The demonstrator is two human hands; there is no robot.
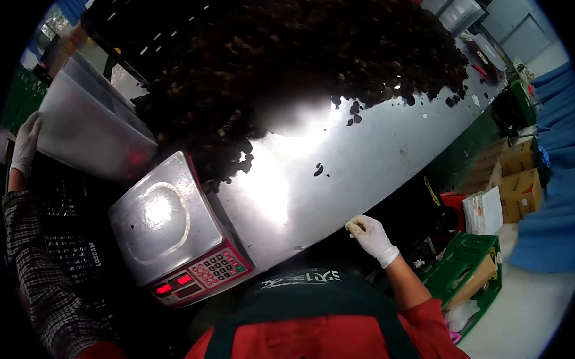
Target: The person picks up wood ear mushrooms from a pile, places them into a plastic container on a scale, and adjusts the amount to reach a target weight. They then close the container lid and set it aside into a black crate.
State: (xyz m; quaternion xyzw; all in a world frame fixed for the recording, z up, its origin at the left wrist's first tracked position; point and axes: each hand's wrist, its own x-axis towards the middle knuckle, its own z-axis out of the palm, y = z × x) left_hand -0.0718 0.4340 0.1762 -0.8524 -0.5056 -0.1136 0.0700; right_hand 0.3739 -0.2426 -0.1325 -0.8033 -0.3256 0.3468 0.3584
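Note:
At the far left, my left hand [26, 145], in a white glove, has its fingers closed on the edge of a translucent plastic bin [91, 119]. The bin is tilted beside a scale [154, 215] with a metal pan and a red keypad panel; a round ring mark shows on the bare pan. Near the front edge of the metal table [338, 188], my gloved right hand [373, 238] has its fingers curled to the thumb. Whatever those fingertips hold, if anything, is hidden. A large heap of dark, crinkled pieces like dried mushrooms [274, 50] covers the table's far part.
Black crates [140, 29] stand behind the bin at the upper left, and another black crate [73, 247] lies below it. On the right floor are a green crate [466, 277] and cardboard boxes [518, 183]. Clear plastic containers [458, 14] stand at the far end.

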